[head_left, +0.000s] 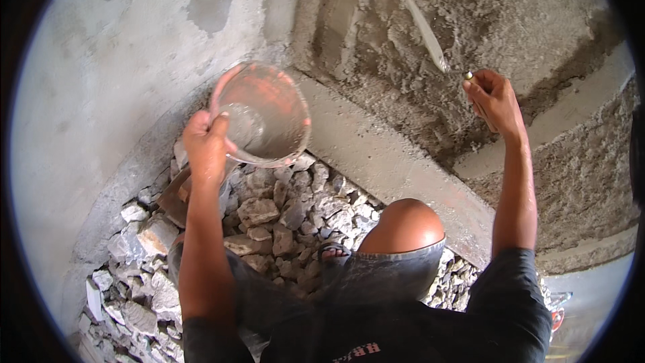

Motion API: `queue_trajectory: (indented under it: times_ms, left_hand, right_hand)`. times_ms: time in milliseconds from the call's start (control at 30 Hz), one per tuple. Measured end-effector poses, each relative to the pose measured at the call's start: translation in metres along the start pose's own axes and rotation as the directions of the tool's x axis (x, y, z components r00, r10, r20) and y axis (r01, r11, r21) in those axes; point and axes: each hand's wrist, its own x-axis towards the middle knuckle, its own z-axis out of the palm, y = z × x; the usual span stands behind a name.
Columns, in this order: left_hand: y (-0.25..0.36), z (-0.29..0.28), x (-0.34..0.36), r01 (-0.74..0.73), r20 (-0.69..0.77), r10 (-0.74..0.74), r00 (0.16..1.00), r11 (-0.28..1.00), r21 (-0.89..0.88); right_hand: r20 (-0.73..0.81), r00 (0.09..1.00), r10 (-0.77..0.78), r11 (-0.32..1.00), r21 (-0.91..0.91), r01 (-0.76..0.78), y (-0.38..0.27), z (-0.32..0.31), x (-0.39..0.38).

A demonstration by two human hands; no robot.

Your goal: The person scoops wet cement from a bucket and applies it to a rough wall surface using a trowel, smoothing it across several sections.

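Holds the bare left forearm [201,235] forward, with the left grip [207,141] curled and its thumb [220,122] pointing ahead. Extends the right forearm [516,195] farther out to the right, with the wrist [514,136] angled inward and the right grip [492,102] curled tightly.

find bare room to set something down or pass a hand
The grey board, between rubble and rough mortar, has a bare stretch right of the bucket, though its slope is unclear. A hand could likely pass between bucket and right hand. Crowded: the rubble below the bucket, around the foot.
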Motion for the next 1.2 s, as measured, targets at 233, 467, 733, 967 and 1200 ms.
queue_trajectory:
  times_ms: [233,467,733,967,1200]
  left_hand:
    - [0.018,0.01,0.001,-0.086,0.146,0.101,0.984,0.99,-0.109]
    - [0.047,-0.004,-0.004,-0.204,0.217,0.217,0.952,0.976,-0.081]
    - [0.057,-0.044,0.011,-0.269,0.142,0.288,0.947,0.953,-0.141]
    - [0.053,-0.045,0.012,-0.241,0.186,0.264,0.946,0.961,-0.136]
    - [0.058,-0.05,0.012,-0.23,0.132,0.246,0.96,0.965,-0.123]
  right_hand:
    - [0.381,0.872,-0.307,0.901,-0.179,0.395,-0.053,0.094,-0.045]
    - [0.341,0.893,-0.295,0.715,-0.541,0.443,-0.147,0.172,-0.028]
    - [0.489,0.738,-0.466,0.482,-0.559,0.675,-0.173,0.181,-0.059]
    - [0.337,0.811,-0.479,0.533,-0.622,0.574,-0.203,0.201,-0.067]
    - [0.344,0.825,-0.449,0.655,-0.501,0.566,-0.19,0.194,-0.067]
